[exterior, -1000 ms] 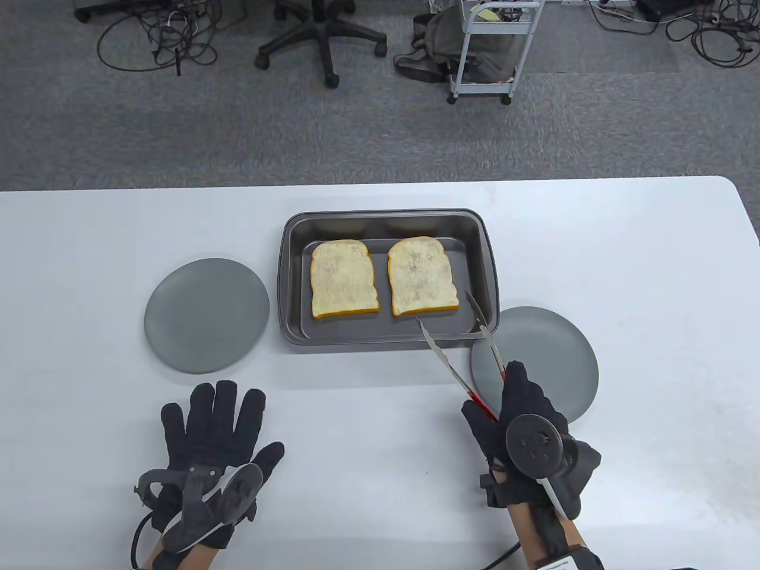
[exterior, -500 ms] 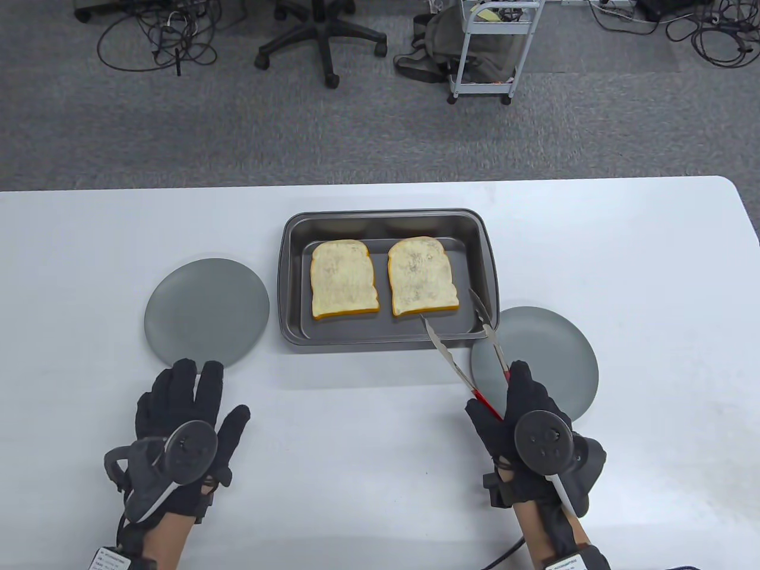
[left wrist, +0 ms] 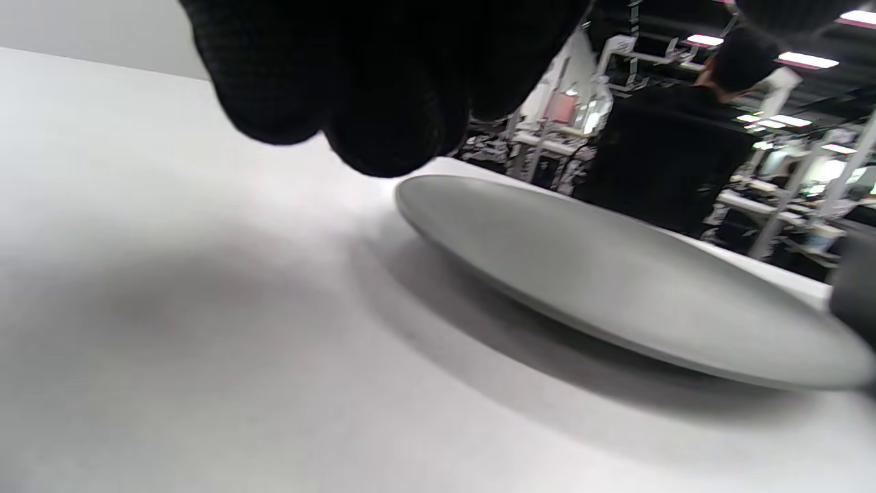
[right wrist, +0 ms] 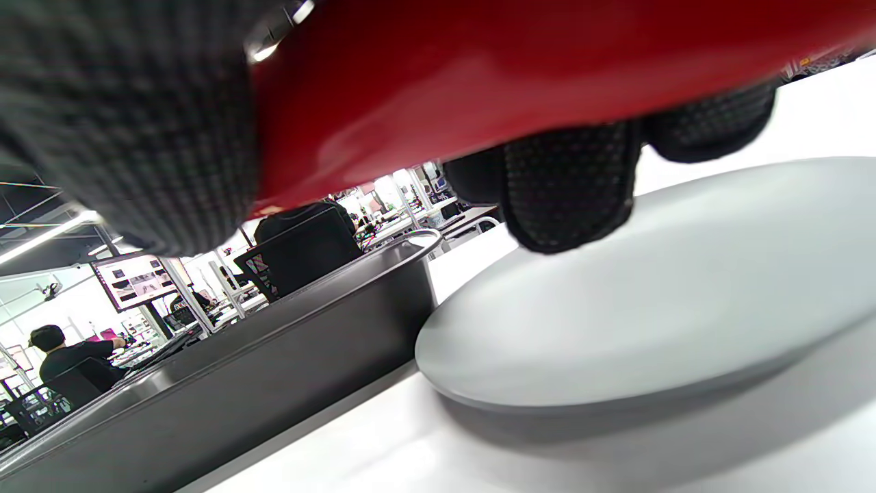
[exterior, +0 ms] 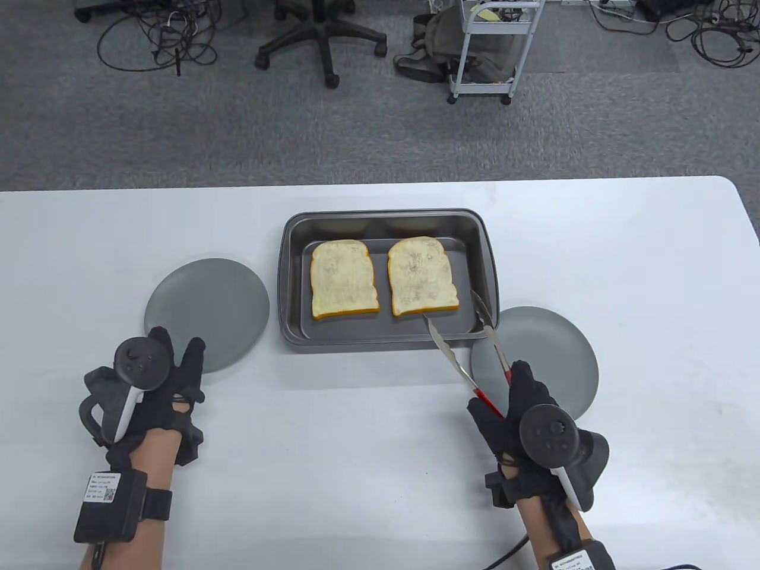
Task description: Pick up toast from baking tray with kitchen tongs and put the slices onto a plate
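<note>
Two slices of toast lie flat in the dark baking tray (exterior: pixel 289 279): the left toast (exterior: pixel 344 279) and the right toast (exterior: pixel 421 276). My right hand (exterior: pixel 510 398) grips the red handles of the metal tongs (exterior: pixel 454 362), which are spread open. One tip sits at the right toast's near edge, the other just right of it. In the right wrist view the red handle (right wrist: pixel 547 68) fills the top, with my fingers (right wrist: pixel 568 192) curled under it. My left hand (exterior: pixel 172 368) holds nothing at the near edge of the left grey plate (exterior: pixel 206 309). Its fingers (left wrist: pixel 383 103) hang loosely beside that plate (left wrist: pixel 616 274).
A second grey plate (exterior: pixel 546 350) lies right of the tray, partly under the tongs and my right hand; it (right wrist: pixel 650 294) sits beside the tray wall (right wrist: pixel 274 363). Beyond the table's far edge are an office chair (exterior: pixel 320 35), a cart (exterior: pixel 493 47) and cables.
My left hand has lifted off the table, moved forward and left to the left plate's near edge and turned on its side. The right hand and tongs have barely shifted.
</note>
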{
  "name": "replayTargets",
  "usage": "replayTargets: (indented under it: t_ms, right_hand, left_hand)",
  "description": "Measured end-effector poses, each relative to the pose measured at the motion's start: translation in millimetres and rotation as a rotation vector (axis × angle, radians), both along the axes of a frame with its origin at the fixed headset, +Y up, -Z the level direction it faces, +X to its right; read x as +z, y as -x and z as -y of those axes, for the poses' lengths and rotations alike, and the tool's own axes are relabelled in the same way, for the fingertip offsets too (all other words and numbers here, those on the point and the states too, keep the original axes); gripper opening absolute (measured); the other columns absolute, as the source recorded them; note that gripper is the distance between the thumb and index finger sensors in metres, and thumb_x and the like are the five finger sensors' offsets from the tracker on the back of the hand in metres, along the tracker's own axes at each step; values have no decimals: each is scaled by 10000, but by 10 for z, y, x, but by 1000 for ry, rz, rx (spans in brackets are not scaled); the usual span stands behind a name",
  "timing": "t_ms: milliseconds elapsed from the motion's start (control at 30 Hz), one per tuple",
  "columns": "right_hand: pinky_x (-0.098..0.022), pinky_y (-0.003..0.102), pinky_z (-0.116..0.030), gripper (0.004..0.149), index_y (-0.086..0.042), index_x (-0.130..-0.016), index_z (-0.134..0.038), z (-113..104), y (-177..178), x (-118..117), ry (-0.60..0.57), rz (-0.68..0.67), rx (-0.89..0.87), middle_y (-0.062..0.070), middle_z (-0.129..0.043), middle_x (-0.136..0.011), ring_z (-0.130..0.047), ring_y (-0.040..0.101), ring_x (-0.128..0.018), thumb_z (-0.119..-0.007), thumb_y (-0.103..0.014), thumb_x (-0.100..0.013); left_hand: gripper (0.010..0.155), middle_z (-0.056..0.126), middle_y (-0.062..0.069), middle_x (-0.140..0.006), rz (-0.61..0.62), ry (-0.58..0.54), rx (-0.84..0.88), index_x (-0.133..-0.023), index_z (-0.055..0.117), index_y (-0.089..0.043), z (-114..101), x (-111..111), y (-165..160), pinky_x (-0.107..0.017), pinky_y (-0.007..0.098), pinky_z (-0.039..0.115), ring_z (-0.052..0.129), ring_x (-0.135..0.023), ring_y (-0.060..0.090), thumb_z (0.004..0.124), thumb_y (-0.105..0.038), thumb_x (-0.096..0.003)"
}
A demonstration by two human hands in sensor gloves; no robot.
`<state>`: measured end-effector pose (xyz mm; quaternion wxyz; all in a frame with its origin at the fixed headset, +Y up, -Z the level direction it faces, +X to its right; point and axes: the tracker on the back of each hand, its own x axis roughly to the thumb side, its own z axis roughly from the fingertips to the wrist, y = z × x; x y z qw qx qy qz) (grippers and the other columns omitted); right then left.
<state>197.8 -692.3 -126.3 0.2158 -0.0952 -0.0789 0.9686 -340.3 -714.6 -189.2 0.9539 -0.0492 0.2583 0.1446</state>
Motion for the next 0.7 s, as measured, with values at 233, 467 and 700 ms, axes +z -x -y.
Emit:
replayTargets:
  t_ms: [233, 467, 700]
  right_hand:
    - [-475, 572, -844, 906, -101, -983, -675, 4, -15, -26, 13, 1, -16, 208, -878, -828, -1015, 329, -512, -949, -627, -298]
    - [-476, 572, -844, 905, -100, -982, -676, 3, -23, -38, 22, -3, -31, 207, -878, -828, -1015, 329, -512, -948, -626, -298]
    - [-477, 573, -843, 905, -97, -983, -675, -4, -26, -40, 22, -21, -51, 208, -878, -827, -1014, 331, -513, -949, -624, -300]
  left_hand:
    - [588, 833, 54, -881, -141, 133, -37, -992, 638, -221, 119, -244, 99, -438, 320, 859, 948, -575, 196, 732, -513, -490]
    - [626, 871, 79, -828, -191, 246, -233, -976, 682, -174, 186, -404, 73, -398, 319, 866, 958, -517, 193, 802, -523, -470]
    - [632, 901, 87, -784, -214, 286, -290, -955, 722, -154, 224, -494, 86, -372, 322, 871, 966, -474, 190, 840, -521, -454]
